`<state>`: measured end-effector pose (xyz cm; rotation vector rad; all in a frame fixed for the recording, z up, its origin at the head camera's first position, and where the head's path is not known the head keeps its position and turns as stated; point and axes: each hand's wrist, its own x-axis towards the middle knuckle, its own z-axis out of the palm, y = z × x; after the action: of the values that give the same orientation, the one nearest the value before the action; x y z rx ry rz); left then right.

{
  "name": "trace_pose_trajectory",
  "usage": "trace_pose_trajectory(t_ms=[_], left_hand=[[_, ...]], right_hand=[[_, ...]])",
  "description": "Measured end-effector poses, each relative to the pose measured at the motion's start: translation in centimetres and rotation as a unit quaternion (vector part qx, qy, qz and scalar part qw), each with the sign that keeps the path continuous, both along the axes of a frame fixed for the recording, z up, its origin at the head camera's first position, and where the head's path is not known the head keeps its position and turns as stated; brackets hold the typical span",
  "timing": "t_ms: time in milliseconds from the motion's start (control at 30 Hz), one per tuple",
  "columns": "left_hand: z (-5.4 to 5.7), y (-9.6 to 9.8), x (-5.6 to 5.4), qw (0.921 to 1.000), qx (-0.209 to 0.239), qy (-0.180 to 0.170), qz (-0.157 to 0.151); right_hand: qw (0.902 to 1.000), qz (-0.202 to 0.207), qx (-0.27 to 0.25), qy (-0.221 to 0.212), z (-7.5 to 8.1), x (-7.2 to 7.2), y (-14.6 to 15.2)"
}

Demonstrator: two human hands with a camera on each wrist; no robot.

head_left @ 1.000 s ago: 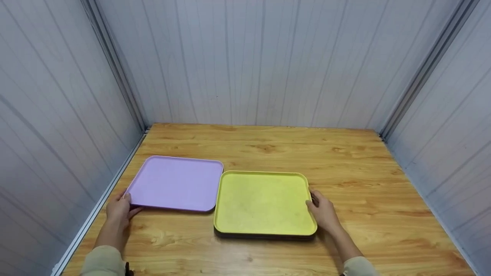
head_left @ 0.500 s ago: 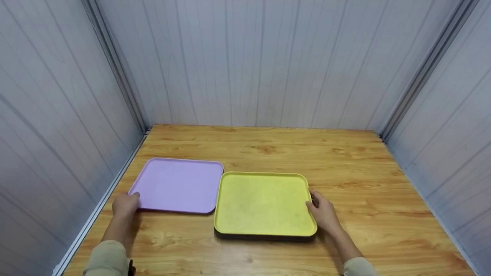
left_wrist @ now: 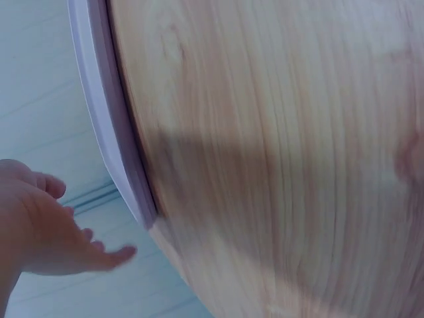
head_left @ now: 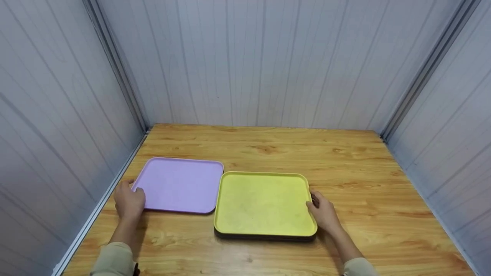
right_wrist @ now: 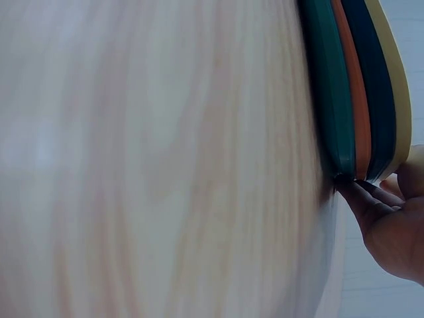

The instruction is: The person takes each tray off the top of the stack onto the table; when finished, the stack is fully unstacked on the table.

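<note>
A lilac tray [head_left: 178, 184] lies flat on the left of the table. My left hand [head_left: 129, 200] is at its near-left corner; in the left wrist view the fingers are spread and stand apart from the tray's edge. Beside it, its left edge against the lilac one, is a stack of trays with a yellow tray [head_left: 264, 203] on top. In the right wrist view a dark blue tray [right_wrist: 372, 99], an orange tray [right_wrist: 356, 99] and a green tray [right_wrist: 331, 99] show beneath it. My right hand [head_left: 325, 213] grips the stack's right side, thumb at the yellow rim, fingers lower down.
The wood-grain table [head_left: 264, 147] is bounded by a pale panelled wall [head_left: 245, 65] at the back. Similar panels [head_left: 50, 115] stand to the left and right, with metal strips [head_left: 115, 65] at the corners.
My left hand has moved slightly right and its fingers have shifted round to the lilac tray's left edge. Both the stack and my right hand have stayed put.
</note>
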<state>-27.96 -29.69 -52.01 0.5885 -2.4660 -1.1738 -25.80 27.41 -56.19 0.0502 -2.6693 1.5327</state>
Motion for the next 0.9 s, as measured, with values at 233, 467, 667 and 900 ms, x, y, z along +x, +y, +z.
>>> trace_pose_trajectory(t_ms=[233,467,667,900], left_hand=[[0.4,2.6,0.4,0.9979,0.032,0.034,-0.046],[-0.3,6.4,0.4,0.9889,0.094,0.008,-0.114],[-1.3,10.0,0.1,0.9761,0.128,-0.009,-0.175],[-2.0,13.7,0.3,0.9624,0.156,-0.027,-0.221]], right_hand=[[1.0000,-0.003,0.003,0.007,0.0,-0.1,0.0],[1.0000,-0.005,0.003,0.006,-0.1,-0.1,0.0],[1.0000,0.001,-0.005,-0.004,-0.1,0.0,0.0],[1.0000,-0.002,-0.001,-0.004,0.0,0.0,0.0]])
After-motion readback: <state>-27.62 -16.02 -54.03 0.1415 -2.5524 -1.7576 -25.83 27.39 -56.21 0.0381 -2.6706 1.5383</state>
